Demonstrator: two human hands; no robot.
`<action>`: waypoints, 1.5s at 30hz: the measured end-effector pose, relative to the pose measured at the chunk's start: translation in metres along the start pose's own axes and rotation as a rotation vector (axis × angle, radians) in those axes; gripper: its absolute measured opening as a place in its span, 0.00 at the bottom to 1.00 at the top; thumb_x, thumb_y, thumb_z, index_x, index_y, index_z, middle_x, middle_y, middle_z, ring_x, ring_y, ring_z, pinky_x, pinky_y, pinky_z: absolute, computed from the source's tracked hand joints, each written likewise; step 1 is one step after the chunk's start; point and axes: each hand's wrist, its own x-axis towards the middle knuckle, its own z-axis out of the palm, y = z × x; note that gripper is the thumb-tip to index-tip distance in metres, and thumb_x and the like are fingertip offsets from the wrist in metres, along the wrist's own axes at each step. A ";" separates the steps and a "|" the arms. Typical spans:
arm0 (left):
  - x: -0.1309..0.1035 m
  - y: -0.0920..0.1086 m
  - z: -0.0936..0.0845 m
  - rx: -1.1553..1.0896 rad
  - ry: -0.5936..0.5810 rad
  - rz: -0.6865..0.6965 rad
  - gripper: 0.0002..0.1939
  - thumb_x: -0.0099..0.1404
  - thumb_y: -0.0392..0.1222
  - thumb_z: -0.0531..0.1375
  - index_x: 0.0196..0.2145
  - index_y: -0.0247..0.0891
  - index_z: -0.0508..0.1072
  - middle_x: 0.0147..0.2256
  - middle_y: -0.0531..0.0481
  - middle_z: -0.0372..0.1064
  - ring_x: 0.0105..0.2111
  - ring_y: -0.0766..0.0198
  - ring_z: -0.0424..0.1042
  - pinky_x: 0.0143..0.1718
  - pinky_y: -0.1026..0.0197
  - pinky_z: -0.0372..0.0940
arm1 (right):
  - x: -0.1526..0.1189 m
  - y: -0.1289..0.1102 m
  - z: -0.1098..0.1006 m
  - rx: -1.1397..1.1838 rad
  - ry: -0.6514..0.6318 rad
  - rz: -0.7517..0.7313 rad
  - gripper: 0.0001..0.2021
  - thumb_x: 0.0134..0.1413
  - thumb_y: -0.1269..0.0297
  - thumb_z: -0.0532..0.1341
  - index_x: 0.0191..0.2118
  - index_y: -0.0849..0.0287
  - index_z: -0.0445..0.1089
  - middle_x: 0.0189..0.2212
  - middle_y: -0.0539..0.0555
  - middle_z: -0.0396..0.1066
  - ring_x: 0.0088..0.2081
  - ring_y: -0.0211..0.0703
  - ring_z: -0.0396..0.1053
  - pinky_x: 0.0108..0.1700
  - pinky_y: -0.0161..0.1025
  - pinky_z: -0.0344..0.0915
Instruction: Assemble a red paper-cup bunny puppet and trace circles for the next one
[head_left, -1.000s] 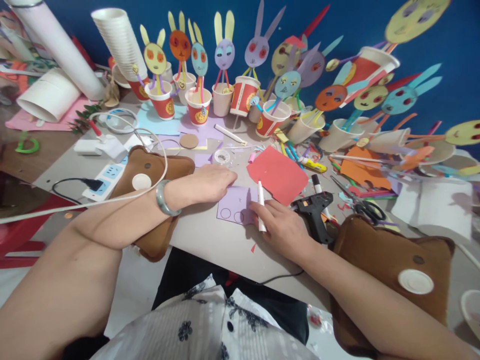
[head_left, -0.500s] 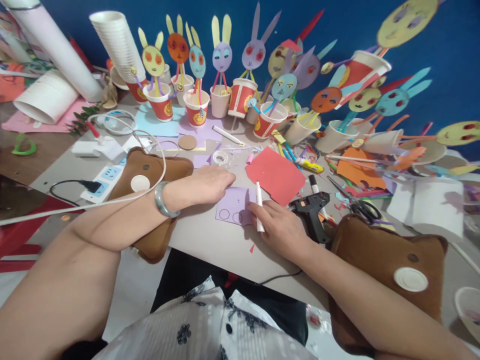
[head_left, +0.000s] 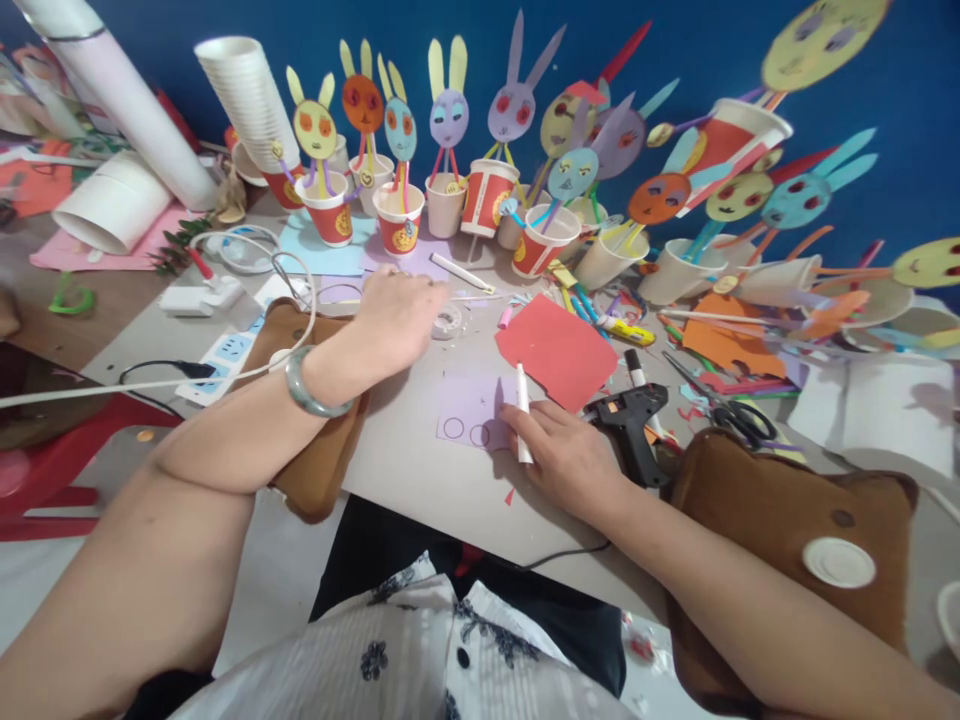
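A white marker [head_left: 523, 415] is held upright in the closed fingers of my right hand [head_left: 566, 455]. That hand rests at the right edge of a purple paper sheet [head_left: 463, 400], on which two small circles are drawn. My left hand [head_left: 397, 315] hovers back-side up beyond the sheet, left of a tape roll [head_left: 448, 320]. Its fingertips are mostly hidden, so whether it holds anything does not show. The spot where the round brown disc lay is covered by this hand. A red paper sheet [head_left: 556, 350] lies just past my right hand.
Black scissors [head_left: 739, 415] and a black glue gun [head_left: 630, 420] lie to the right. Brown padded pouches flank the work area, one [head_left: 795, 560] under my right forearm. Paper cups with rabbit figures [head_left: 326, 215] line the back. A white cable [head_left: 150, 392] crosses my left forearm.
My left hand has lifted off the purple paper and moved away and to the left, over where the brown disc was. My right hand stays put with the marker.
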 end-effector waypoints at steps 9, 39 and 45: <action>0.008 -0.006 0.001 0.072 -0.031 0.010 0.15 0.68 0.33 0.51 0.34 0.35 0.78 0.31 0.38 0.77 0.32 0.54 0.73 0.39 0.51 0.60 | -0.001 -0.002 0.000 0.002 0.010 -0.006 0.17 0.51 0.82 0.56 0.44 0.62 0.71 0.29 0.55 0.71 0.34 0.47 0.66 0.35 0.40 0.59; -0.005 0.014 0.019 -0.146 -0.196 0.555 0.13 0.72 0.36 0.54 0.34 0.37 0.77 0.28 0.47 0.74 0.26 0.63 0.67 0.29 0.58 0.53 | -0.005 0.001 0.007 0.004 0.086 0.049 0.21 0.53 0.80 0.56 0.53 0.61 0.65 0.33 0.57 0.75 0.34 0.48 0.72 0.34 0.39 0.66; -0.012 0.016 0.011 -0.176 -0.271 0.664 0.10 0.70 0.32 0.56 0.33 0.36 0.77 0.24 0.51 0.70 0.22 0.66 0.58 0.26 0.58 0.48 | -0.007 0.002 0.009 0.022 0.071 0.078 0.20 0.55 0.76 0.59 0.54 0.61 0.65 0.35 0.58 0.74 0.36 0.51 0.74 0.35 0.41 0.69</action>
